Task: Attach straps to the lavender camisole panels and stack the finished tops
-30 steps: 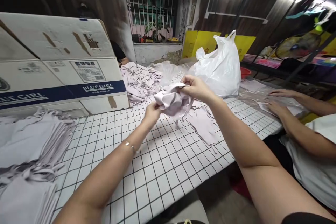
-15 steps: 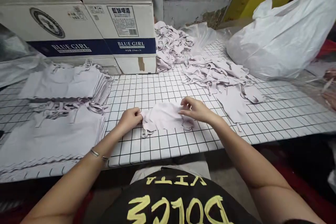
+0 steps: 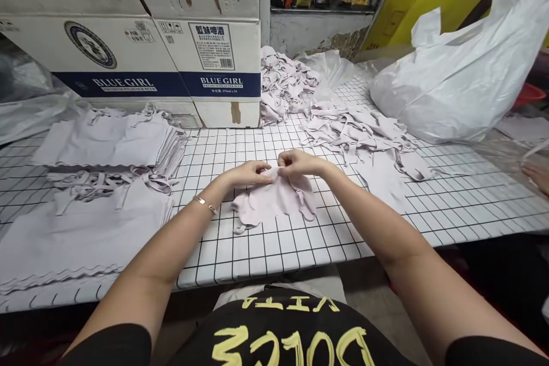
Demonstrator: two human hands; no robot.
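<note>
A small pale pink strappy garment (image 3: 274, 200) lies rumpled on the grid-patterned table covering in front of me. My left hand (image 3: 254, 173) pinches its far edge near the middle. Right beside it, my right hand (image 3: 295, 162) has fingers and thumb closed on the same edge, which is slightly raised between the two hands. The near edge of the garment rests on the table, with a loose strap at its lower left corner.
Neat stacks of similar garments (image 3: 103, 137) lie at left, before large white cartons (image 3: 223, 40). Loose garments (image 3: 355, 128) are heaped at centre right and against the carton. A full white plastic bag (image 3: 454, 80) stands at right. Another person's hand (image 3: 536, 177) shows at the right edge.
My left hand has moved right and away from me, from the garment's left corner to its far edge. My right hand has moved left to meet it and closed on the cloth.
</note>
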